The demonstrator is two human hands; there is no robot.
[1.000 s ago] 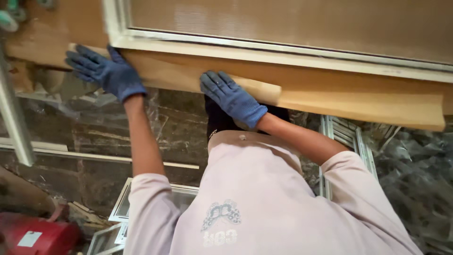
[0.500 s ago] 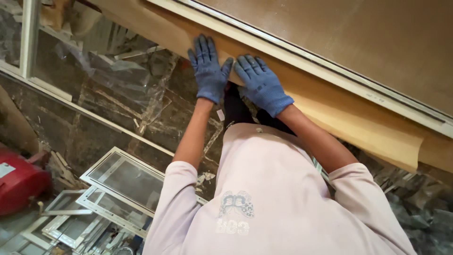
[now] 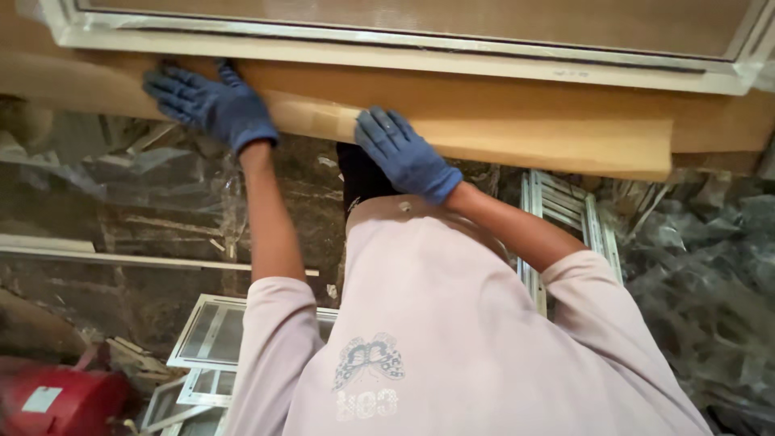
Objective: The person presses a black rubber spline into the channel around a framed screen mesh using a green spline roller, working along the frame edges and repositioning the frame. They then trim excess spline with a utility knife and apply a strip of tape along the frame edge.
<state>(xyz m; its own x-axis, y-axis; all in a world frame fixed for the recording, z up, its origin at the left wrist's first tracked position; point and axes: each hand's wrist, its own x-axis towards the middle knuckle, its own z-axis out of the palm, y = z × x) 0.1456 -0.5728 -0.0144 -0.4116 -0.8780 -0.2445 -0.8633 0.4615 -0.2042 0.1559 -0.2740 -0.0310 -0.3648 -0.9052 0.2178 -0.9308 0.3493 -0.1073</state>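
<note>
Both blue-gloved hands, left hand [image 3: 211,103] and right hand [image 3: 404,153], press open-palmed, gripping nothing, smoothing the tan paper sheet [image 3: 500,121] below the white-framed mesh panel [image 3: 404,36]; next calls for even outward strokes.

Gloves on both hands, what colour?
Blue, both the left hand and the right hand, pressed flat on the tan paper sheet. Head view shows it.

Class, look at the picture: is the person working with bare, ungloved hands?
No, the left hand and the right hand each wear a blue glove as they press flat on the brown paper sheet.
</note>
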